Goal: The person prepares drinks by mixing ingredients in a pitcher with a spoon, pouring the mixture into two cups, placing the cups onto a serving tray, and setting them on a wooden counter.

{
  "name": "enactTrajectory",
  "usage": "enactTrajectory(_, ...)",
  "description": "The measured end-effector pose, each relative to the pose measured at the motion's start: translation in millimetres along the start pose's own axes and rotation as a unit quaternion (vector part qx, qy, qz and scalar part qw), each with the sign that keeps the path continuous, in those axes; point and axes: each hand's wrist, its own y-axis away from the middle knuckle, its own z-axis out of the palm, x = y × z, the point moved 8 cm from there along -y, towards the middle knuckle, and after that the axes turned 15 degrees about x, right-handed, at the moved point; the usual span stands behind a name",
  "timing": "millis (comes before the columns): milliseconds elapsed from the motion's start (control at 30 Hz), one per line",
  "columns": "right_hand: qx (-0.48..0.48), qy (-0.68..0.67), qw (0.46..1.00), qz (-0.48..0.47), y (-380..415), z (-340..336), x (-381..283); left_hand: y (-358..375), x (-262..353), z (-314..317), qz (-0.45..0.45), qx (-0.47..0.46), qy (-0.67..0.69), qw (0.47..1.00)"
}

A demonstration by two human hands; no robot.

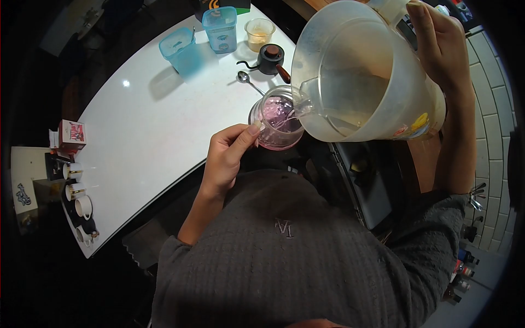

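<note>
My right hand is closed around the handle of a large translucent plastic pitcher, tilted to the left. Clear liquid runs from its lip into a glass jar with pinkish-purple liquid inside. The pitcher's lip overlaps the jar's right rim in this view. At the jar's left side, my left hand grips it with thumb and fingers. Just behind the jar, a metal spoon lies on the white table.
A small black gooseneck kettle, a clear cup with tan contents and two blue plastic containers stand at the back. Several white cups and a red-and-white box line the left edge. Tiled wall is at right.
</note>
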Motion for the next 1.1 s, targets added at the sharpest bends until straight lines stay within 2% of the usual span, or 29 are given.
enactTrajectory(100, 0.004, -0.018, 1.0, 0.011, 0.7, -0.3, 2.8, 1.4, -2.2, -1.1, -0.02, -0.004, 0.019, 1.0)
enactTrajectory(300, 0.004, 0.016, 1.0, -0.025, -2.8, -3.2, -7.7, 3.0, -1.6, 0.9, -0.005, 0.0, 0.011, 1.0)
enactTrajectory(400, -0.043, -0.036, 0.998, 0.015, -0.8, 1.6, 1.0, 2.5, -5.0, -0.1, -0.022, -0.009, 0.029, 0.999)
enactTrajectory(500, 0.02, -0.033, 0.999, -0.035, -0.8, -6.2, -13.8, 2.3, -6.0, 0.8, -0.019, -0.011, 0.025, 0.999)
enactTrajectory(567, -0.009, -0.023, 1.0, 0.006, 2.3, -1.7, 2.5, 2.4, -6.5, 0.9, -0.017, -0.01, 0.023, 1.0)
enactTrajectory(900, 0.009, -0.003, 1.0, -0.012, 4.6, -5.3, -5.8, 1.1, -12.3, 4.8, -0.025, -0.006, 0.035, 0.999)
enactTrajectory(1100, -0.041, -0.023, 0.998, 0.029, 9.2, -2.7, 15.9, 0.6, -15.6, 7.9, -0.033, -0.01, 0.042, 0.999)
